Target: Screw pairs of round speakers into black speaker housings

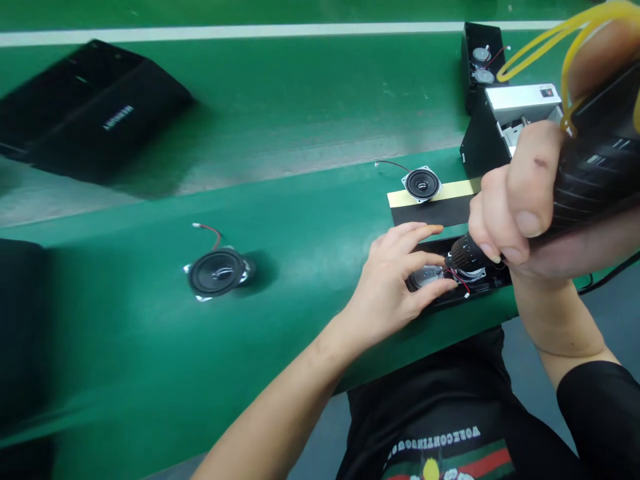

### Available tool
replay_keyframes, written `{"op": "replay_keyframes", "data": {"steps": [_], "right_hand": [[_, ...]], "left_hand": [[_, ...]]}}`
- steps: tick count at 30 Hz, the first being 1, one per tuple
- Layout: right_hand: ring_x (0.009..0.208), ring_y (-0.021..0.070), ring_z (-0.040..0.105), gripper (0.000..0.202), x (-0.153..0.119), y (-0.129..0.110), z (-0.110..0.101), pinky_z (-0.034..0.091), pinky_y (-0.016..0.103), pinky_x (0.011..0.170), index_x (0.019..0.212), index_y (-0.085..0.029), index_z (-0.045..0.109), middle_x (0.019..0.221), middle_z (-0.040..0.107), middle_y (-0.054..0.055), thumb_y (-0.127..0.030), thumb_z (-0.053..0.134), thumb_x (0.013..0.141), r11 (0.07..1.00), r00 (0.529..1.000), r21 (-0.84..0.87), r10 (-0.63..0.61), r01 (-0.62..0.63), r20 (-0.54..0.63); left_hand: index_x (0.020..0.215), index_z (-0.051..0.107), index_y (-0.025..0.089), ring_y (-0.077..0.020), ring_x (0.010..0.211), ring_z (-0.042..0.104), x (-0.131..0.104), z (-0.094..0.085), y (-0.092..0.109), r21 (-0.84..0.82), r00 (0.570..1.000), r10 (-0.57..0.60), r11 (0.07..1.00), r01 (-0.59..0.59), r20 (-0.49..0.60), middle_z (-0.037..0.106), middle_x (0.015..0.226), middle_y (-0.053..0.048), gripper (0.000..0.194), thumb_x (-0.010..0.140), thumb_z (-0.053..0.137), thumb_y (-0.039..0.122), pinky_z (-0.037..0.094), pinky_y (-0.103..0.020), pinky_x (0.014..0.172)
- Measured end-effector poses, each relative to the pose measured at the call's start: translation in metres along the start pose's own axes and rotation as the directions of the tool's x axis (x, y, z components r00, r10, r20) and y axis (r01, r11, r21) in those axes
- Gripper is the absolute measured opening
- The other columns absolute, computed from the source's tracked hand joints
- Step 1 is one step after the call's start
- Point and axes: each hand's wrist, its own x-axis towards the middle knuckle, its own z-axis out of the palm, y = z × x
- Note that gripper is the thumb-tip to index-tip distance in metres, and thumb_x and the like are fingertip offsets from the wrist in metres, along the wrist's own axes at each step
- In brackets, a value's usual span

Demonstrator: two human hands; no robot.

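My right hand (520,193) is wrapped round a black electric screwdriver (597,183), which points down and left. Its tip reaches a long black speaker housing (483,292) at the table's near edge. Inside the housing lie two silver-backed speakers; one speaker (427,276) is partly behind my left fingers and the other speaker (473,274) is under the screwdriver's nose. A short red and black wire (461,280) with a white plug runs between them. My left hand (390,277) rests at the housing's left end, thumb and fingers apart around the left speaker.
A loose speaker (217,272) lies face up at left, another speaker (423,183) on a black and yellow strip (453,212). Behind stand a screw feeder box (483,140) and a black housing with speakers (470,87). A large black case (95,110) sits far left. A yellow cord (545,50) hangs upper right.
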Motion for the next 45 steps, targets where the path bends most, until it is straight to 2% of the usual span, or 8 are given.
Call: {"op": "replay_keyframes", "data": {"steps": [2, 4, 7, 12, 18, 26, 36, 45], "right_hand": [[0.044, 0.008, 0.058, 0.076, 0.0, -0.002, -0.003, 0.055, 0.021, 0.046, 0.061, -0.021, 0.058, 0.059, 0.059, -0.006, -0.09, 0.055, 0.094, 0.999, 1.0, -0.031, 0.01, -0.01, 0.0], [0.044, 0.0081, 0.059, 0.078, 0.0, 0.0, -0.005, 0.055, 0.021, 0.047, 0.062, -0.021, 0.057, 0.059, 0.058, -0.007, -0.093, 0.051, 0.093, 0.996, 0.999, -0.086, 0.027, -0.026, 0.017], [0.044, 0.0072, 0.054, 0.086, 0.001, 0.014, -0.007, 0.049, 0.019, 0.045, 0.063, -0.021, 0.055, 0.056, 0.051, -0.007, -0.1, 0.036, 0.09, 0.993, 1.0, -0.119, 0.014, -0.017, -0.028], [0.045, 0.0082, 0.051, 0.079, -0.001, 0.052, -0.007, 0.046, 0.022, 0.044, 0.066, -0.021, 0.059, 0.058, 0.058, -0.004, -0.099, 0.061, 0.083, 0.998, 0.991, -0.052, 0.041, -0.047, -0.124], [0.049, 0.0081, 0.052, 0.077, -0.004, 0.078, -0.005, 0.047, 0.023, 0.047, 0.076, -0.023, 0.054, 0.061, 0.054, -0.006, -0.099, 0.056, 0.087, 0.995, 0.987, -0.036, 0.089, -0.095, -0.132], [0.046, 0.0081, 0.046, 0.062, -0.003, 0.086, 0.003, 0.04, 0.025, 0.046, 0.102, -0.023, 0.05, 0.063, 0.054, -0.011, -0.086, 0.049, 0.102, 0.999, 0.985, -0.015, 0.043, -0.047, -0.169], [0.047, 0.0122, 0.044, 0.049, -0.004, 0.087, 0.007, 0.035, 0.03, 0.047, 0.102, -0.022, 0.05, 0.063, 0.054, -0.008, -0.071, 0.053, 0.109, 1.0, 0.985, 0.004, 0.003, -0.003, -0.174], [0.054, 0.012, 0.049, 0.076, -0.009, 0.094, 0.006, 0.041, 0.029, 0.054, 0.108, -0.018, 0.055, 0.063, 0.054, -0.007, -0.093, 0.058, 0.092, 0.999, 0.994, -0.038, -0.003, -0.001, -0.107]], "left_hand": [[0.132, 0.077, 0.019, -0.0396, 0.151, 0.057, -0.004, -0.005, -0.002, 0.082, 1.0, 0.013, 0.997, -0.013, 0.007, 0.069, 0.155, -0.018, 0.052, 0.099, 0.078, 0.06, 0.047, -0.063, 0.123], [0.143, 0.071, 0.017, -0.0411, 0.152, 0.054, -0.009, -0.011, -0.004, 0.163, 1.0, 0.018, 0.986, -0.02, 0.013, 0.065, 0.16, -0.02, 0.062, 0.102, 0.073, 0.063, 0.046, -0.064, 0.124], [0.138, 0.073, 0.019, -0.0413, 0.152, 0.055, -0.015, -0.018, -0.009, 0.255, 0.997, 0.0, 0.967, -0.019, 0.077, 0.062, 0.164, -0.018, 0.048, 0.106, 0.069, 0.054, 0.047, -0.065, 0.122], [0.136, 0.076, 0.02, -0.0479, 0.152, 0.052, -0.015, -0.017, -0.015, 0.364, 0.979, -0.048, 0.931, -0.028, 0.198, 0.057, 0.167, -0.021, 0.048, 0.098, 0.081, 0.047, 0.054, -0.07, 0.113], [0.134, 0.077, 0.018, -0.0458, 0.142, 0.06, -0.01, -0.015, -0.018, 0.33, 0.963, -0.047, 0.943, -0.045, 0.264, 0.062, 0.158, -0.021, 0.046, 0.097, 0.08, 0.046, 0.059, -0.068, 0.109], [0.131, 0.078, 0.018, -0.0408, 0.132, 0.069, -0.008, -0.019, -0.019, 0.302, 0.967, -0.037, 0.953, -0.042, 0.251, 0.071, 0.145, -0.019, 0.045, 0.102, 0.071, 0.05, 0.065, -0.058, 0.104], [0.131, 0.078, 0.018, -0.0388, 0.128, 0.069, -0.007, -0.017, -0.021, 0.297, 0.968, -0.017, 0.953, -0.06, 0.251, 0.073, 0.141, -0.017, 0.044, 0.103, 0.069, 0.051, 0.065, -0.056, 0.105], [0.127, 0.079, 0.022, -0.0356, 0.111, 0.072, -0.002, -0.016, -0.02, 0.362, 0.948, -0.131, 0.932, 0.019, 0.288, 0.074, 0.127, -0.014, 0.039, 0.097, 0.075, 0.046, 0.065, -0.048, 0.087]]}}
